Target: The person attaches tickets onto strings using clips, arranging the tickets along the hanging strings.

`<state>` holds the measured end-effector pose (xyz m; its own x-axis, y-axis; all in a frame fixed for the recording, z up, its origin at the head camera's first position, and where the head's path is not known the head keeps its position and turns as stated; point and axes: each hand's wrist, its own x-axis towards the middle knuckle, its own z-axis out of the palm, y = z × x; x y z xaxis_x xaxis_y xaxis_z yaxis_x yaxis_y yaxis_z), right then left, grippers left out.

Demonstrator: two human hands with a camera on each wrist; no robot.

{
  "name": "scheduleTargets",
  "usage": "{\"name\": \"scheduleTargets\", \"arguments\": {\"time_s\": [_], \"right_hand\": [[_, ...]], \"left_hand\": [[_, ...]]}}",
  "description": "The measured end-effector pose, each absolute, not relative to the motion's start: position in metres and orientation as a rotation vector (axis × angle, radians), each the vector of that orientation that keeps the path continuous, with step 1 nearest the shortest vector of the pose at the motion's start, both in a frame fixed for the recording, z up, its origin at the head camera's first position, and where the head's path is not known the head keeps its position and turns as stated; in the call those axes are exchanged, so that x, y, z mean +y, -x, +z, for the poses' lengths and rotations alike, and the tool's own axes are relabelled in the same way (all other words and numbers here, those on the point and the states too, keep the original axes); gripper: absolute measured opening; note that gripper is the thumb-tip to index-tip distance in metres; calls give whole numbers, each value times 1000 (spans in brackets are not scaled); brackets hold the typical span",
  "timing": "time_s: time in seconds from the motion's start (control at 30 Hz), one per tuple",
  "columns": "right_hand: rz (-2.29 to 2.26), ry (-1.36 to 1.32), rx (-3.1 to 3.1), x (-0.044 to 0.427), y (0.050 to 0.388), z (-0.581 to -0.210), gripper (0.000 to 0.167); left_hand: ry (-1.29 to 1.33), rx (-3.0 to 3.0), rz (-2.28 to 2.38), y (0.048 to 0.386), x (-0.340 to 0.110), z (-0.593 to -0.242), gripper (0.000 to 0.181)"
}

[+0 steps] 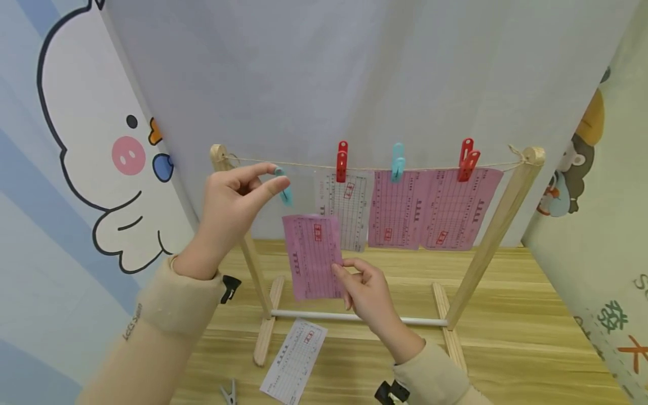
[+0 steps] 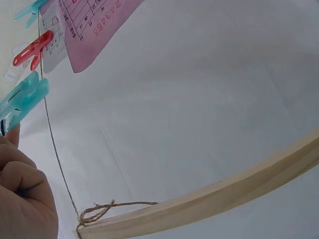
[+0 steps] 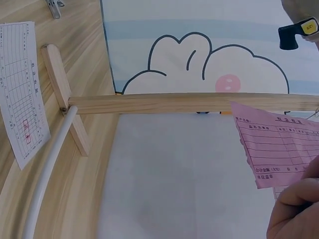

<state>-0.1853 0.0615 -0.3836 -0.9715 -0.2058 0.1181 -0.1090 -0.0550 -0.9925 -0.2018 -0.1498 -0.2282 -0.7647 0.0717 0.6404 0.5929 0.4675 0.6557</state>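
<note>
Between thumb and fingers, my left hand pinches a teal clothespin close to the string, near its left end. In the left wrist view that clothespin shows beside the twine. My right hand pinches a pink printed slip by its right edge, below the string and in front of a hanging white slip. Part of this pink slip also appears in the right wrist view, the fingers covering its corner.
A wooden rack holds the string. Red clothespins and a teal one fasten the white slip and two pink slips. On the wooden tabletop lie another white slip and a grey clothespin.
</note>
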Motion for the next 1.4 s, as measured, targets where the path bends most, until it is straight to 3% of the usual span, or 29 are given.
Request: {"name": "scheduleTargets", "arguments": {"time_s": [0.8,1.4], "right_hand": [[-2282,555,2203,46,219,-350,28],[-2388,526,2087,36,228,-343,26]], "left_hand": [[551,-2084,-1266,231,-140,-184,23],[446,-2258,-1145,237,-139,-188,26]]}}
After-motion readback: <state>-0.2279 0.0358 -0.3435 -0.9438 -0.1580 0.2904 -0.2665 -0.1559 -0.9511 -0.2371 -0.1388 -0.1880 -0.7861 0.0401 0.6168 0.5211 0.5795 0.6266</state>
